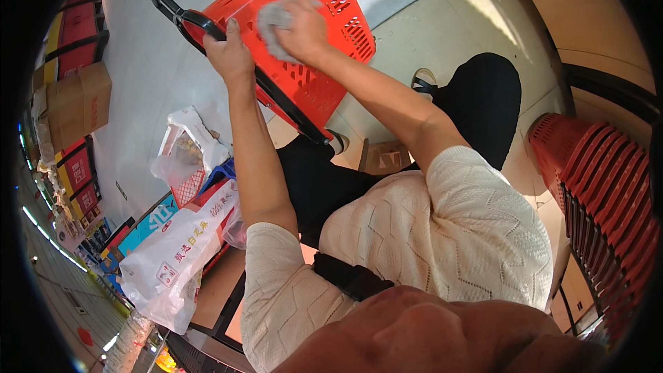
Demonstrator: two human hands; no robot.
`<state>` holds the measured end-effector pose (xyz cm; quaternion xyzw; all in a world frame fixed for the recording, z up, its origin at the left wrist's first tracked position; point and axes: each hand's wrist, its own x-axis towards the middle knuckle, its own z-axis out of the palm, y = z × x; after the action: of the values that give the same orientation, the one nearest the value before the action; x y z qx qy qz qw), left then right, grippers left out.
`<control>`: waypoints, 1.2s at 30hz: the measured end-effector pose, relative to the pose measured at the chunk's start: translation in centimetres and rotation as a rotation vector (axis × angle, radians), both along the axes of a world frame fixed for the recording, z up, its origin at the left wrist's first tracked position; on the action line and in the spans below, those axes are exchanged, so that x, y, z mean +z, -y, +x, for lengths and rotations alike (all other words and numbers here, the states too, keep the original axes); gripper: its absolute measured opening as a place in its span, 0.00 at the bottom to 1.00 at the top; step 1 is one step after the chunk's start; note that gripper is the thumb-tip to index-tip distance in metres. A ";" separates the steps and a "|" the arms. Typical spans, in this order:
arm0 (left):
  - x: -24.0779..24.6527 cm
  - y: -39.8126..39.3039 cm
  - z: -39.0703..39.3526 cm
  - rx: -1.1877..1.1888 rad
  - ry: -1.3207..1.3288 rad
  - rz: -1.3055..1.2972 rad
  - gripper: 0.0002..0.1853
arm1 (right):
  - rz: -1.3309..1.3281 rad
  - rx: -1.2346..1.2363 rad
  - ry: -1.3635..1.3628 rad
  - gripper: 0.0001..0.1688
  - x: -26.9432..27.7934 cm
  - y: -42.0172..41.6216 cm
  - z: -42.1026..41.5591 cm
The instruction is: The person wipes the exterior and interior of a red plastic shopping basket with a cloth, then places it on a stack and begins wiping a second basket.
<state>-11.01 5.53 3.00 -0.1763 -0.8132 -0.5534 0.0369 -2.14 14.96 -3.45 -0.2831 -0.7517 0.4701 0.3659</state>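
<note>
A red plastic shopping basket [305, 80] with slotted walls is tilted on its side before me, above the floor by my feet. My left hand [231, 57] grips its black handle [204, 23], thumb uppermost. Bunched in my right hand [305, 31] is a grey cloth [274, 26], pressed against the basket's red outer surface. Both the cloth and the right hand look slightly blurred. A long black bar [290, 106] runs along the basket's near edge, towards my knee.
A tall stack of nested red baskets [601, 181] stands on the right. To the left are a white printed plastic bag [176, 256], an open foam box [194, 140] and a cardboard box [80, 106]. A small wooden stool [383, 155] shows below me. Stocked shelves line the far left.
</note>
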 end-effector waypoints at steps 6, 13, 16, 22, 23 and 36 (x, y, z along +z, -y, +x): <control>-0.3 -0.1 -0.8 0.100 0.075 0.038 0.16 | 0.351 0.390 -0.024 0.19 -0.9 1.8 3.2; 0.1 1.2 0.1 0.008 0.149 0.181 0.18 | 0.316 0.574 0.134 0.19 -4.3 2.8 8.8; -0.5 0.9 -0.4 -0.045 0.135 0.212 0.19 | 0.283 0.364 0.075 0.18 -1.9 2.2 4.8; -0.3 -0.7 0.1 -0.108 0.060 0.127 0.24 | 0.314 0.142 0.039 0.19 1.0 0.1 1.2; -0.1 -0.8 0.4 -0.177 0.089 0.106 0.26 | 0.310 0.119 0.028 0.19 0.4 -0.2 1.6; -0.9 0.2 9.7 -0.033 0.084 -0.179 0.37 | 0.110 0.036 0.173 0.23 -3.0 -1.3 4.0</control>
<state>-1.33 5.29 2.06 -0.1692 -0.8571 -0.4861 -0.0222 1.89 16.24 -6.49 -0.2886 -0.8101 0.4082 0.3063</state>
